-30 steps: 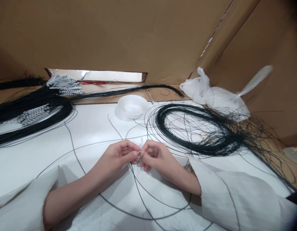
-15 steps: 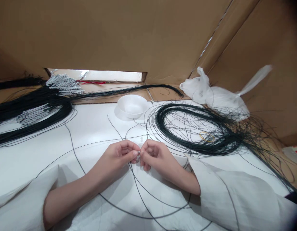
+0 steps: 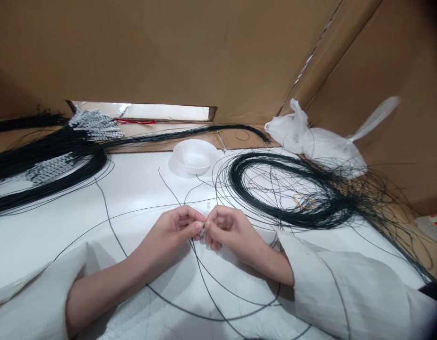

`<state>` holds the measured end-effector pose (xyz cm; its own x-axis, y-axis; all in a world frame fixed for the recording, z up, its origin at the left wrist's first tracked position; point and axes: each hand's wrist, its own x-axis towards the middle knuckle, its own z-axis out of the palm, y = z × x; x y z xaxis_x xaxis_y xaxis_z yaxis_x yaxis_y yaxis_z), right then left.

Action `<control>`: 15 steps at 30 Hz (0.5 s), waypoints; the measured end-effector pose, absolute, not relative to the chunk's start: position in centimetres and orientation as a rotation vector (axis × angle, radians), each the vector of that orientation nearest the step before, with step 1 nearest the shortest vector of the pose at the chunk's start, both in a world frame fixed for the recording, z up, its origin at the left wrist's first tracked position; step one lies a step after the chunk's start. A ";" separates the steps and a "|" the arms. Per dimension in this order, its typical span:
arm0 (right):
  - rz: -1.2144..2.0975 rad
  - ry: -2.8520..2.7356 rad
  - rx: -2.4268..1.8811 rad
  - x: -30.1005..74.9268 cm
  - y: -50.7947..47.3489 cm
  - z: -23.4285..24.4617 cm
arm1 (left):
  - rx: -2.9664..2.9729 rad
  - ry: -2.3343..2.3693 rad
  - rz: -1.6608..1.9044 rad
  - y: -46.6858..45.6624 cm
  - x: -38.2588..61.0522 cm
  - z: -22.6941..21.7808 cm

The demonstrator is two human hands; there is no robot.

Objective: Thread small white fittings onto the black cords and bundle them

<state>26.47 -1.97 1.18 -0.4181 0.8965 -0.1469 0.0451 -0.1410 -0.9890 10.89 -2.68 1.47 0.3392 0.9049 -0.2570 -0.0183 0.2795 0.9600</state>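
Observation:
My left hand [image 3: 179,227] and my right hand [image 3: 227,227] meet fingertip to fingertip above the white table, low in the middle. Each is closed in a pinch of thumb and forefinger. Between them is a thin black cord [image 3: 199,259], whose strands hang from under my left fingertips and loop toward my body. A tiny dark, slightly shiny spot [image 3: 204,225] shows where the fingertips meet; too small to tell whether it is a knot or a fitting. Two tiny pale pieces [image 3: 208,204] lie just beyond my hands.
A white bowl [image 3: 195,157] stands behind my hands. A coil of black cords [image 3: 235,177] lies right of it, by a knotted white plastic bag [image 3: 331,146]. Bundles of black cord [image 3: 87,167] with black-and-white braided parts [image 3: 94,125] lie left. Cardboard walls [image 3: 150,52] surround the table.
My hands stay nearly in place, with only a slight shift of the fingertips around the cord. The glint between them looks smaller now.

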 end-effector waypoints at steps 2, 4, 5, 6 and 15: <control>1.645 -1.451 -1.083 26.5 -1.9 1.2 | 1.112 1.033 0.798 -2.7 10.9 1.5; 1.652 -1.446 -1.070 26.6 -1.9 1.1 | 1.117 1.023 0.801 -2.6 10.9 1.5; 1.656 -1.442 -1.063 26.6 -1.8 1.1 | 1.116 1.019 0.803 -2.6 10.9 1.5; 1.662 -1.437 -1.057 26.6 -1.8 1.1 | 1.116 1.014 0.804 -2.6 11.0 1.5; 1.694 -1.426 -1.044 26.6 -1.7 1.3 | 1.120 0.949 0.790 -2.5 10.7 1.2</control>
<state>26.56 -1.69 1.27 -0.4476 0.8817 -0.1494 -0.0030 -0.1685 -0.9857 10.70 -2.49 1.19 0.3985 0.8909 -0.2180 -0.0520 0.2592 0.9644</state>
